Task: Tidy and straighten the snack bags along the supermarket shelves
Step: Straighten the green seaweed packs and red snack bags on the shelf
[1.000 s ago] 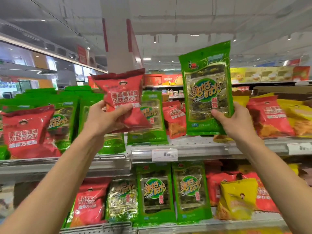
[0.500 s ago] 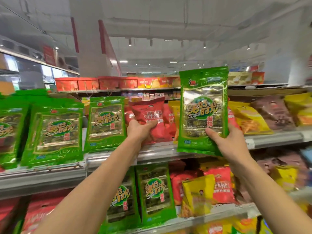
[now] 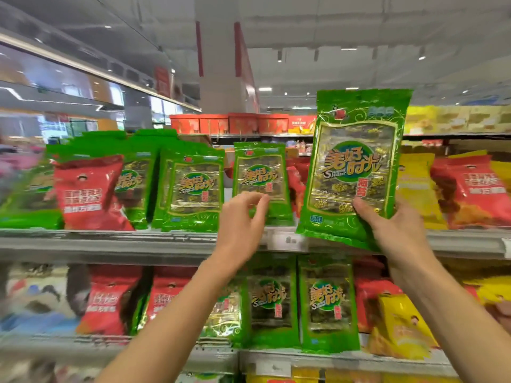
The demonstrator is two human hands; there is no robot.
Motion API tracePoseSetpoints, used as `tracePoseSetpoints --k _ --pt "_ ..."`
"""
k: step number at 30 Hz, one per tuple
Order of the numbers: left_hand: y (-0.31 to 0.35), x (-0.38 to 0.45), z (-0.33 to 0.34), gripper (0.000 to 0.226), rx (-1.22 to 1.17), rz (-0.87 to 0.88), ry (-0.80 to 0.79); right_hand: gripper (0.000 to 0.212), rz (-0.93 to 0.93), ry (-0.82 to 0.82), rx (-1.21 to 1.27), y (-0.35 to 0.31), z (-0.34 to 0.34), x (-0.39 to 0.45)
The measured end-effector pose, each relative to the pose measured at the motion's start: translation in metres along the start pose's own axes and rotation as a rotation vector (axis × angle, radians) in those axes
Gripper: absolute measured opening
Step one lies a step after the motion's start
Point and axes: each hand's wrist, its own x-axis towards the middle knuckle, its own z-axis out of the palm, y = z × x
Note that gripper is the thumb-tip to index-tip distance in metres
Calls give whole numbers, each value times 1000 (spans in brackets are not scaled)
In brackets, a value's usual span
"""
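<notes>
The left hand (image 3: 243,217) has released the red bag, fingers loosely curled near a shelved green foil seaweed packet (image 3: 261,183); the right hand (image 3: 392,228) grips a larger green packet (image 3: 354,167) reading "美好时光".

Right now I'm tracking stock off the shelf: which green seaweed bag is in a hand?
The large green bag on the right, gripped at its lower edge by the right hand. The other green bags stand on the shelves.

Illumination was bright and even, supplied by the ceiling spotlights (image 3: 421,57) overhead. Glare marked the foil window of the green bag (image 3: 356,172) held up in front. Shadows were soft. The left and lower edges were smeared by motion blur, and wide-angle distortion bent the upper shelf rail (image 3: 110,241).
</notes>
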Motion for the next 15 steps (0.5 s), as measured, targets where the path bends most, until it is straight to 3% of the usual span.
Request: tracePoseSetpoints --k 4,7,11,15 --pt "-65 -38 -77 18 310 104 152 20 -37 -63 -10 -7 80 -25" --pt "-111 -53 -129 34 586 80 105 18 -82 -104 -62 -12 144 -37" --pt "-150 -55 -173 50 785 82 -68 71 6 -149 -122 -15 230 -37" --pt "-171 -58 -185 61 825 164 -222 83 131 -185 -147 -4 290 -29"
